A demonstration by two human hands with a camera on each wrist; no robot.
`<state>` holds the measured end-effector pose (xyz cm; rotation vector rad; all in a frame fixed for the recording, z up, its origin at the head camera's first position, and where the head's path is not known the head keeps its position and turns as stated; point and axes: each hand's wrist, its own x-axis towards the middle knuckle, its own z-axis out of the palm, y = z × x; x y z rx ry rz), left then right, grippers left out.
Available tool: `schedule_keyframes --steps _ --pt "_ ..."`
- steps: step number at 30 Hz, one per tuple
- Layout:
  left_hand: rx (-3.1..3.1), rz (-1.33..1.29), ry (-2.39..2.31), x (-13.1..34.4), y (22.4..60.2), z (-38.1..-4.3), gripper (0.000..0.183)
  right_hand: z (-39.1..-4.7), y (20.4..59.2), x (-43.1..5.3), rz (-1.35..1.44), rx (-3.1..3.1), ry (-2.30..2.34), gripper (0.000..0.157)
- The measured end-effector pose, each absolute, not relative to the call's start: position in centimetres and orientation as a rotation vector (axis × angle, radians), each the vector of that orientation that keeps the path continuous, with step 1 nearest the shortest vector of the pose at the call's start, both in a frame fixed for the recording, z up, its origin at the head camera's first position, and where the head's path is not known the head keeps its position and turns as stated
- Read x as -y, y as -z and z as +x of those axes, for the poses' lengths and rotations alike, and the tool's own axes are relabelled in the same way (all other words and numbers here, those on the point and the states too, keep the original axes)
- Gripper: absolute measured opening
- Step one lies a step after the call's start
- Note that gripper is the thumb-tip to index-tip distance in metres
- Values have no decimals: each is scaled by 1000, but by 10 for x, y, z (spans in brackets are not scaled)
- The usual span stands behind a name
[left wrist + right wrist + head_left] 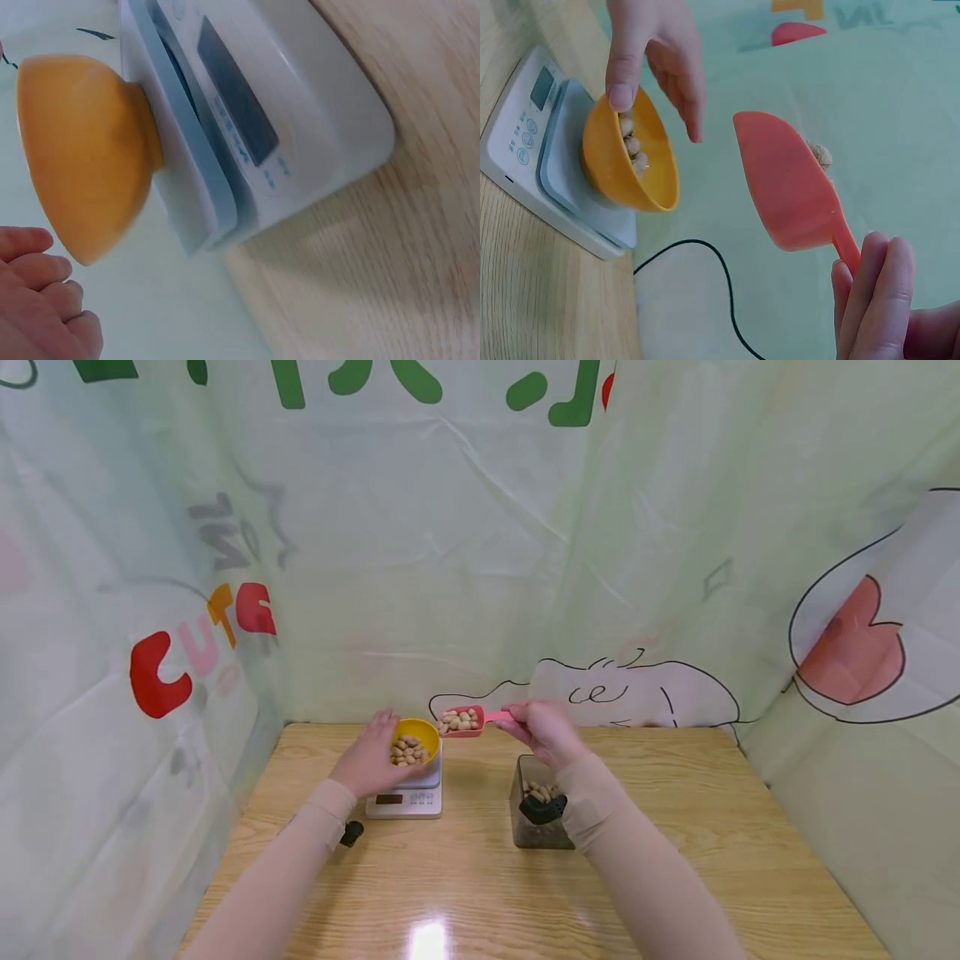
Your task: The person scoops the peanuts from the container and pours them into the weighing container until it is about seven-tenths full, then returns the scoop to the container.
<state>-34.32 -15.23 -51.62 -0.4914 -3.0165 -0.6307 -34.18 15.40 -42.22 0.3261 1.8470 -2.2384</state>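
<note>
A yellow bowl (429,732) partly filled with beige nuts (408,749) stands on a white kitchen scale (405,808). My left hand (368,754) is beside the bowl, thumb at its rim and fingers extended along the far side; in the right wrist view the thumb (621,96) overlaps the rim. With my right hand (546,729) I grip the handle of a red scoop (787,187). The scoop is loaded with the same nuts and held in the air, its tip just right of the bowl's rim.
Below my right wrist stands a clear bin (528,837) with more nuts, partly hidden by the black wrist device (543,810). The wooden table (465,877) backs onto a printed curtain (420,552). A black cable (724,274) curves past the scale's side.
</note>
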Motion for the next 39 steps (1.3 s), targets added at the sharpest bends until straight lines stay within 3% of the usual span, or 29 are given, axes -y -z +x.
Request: schedule_keyframes --steps 19,39 --pt "3083 -405 677 168 521 -345 112 -357 447 -106 269 -2159 2069 26" --pt "3060 -411 730 171 532 -350 112 -344 433 -88 27 -2620 1836 24"
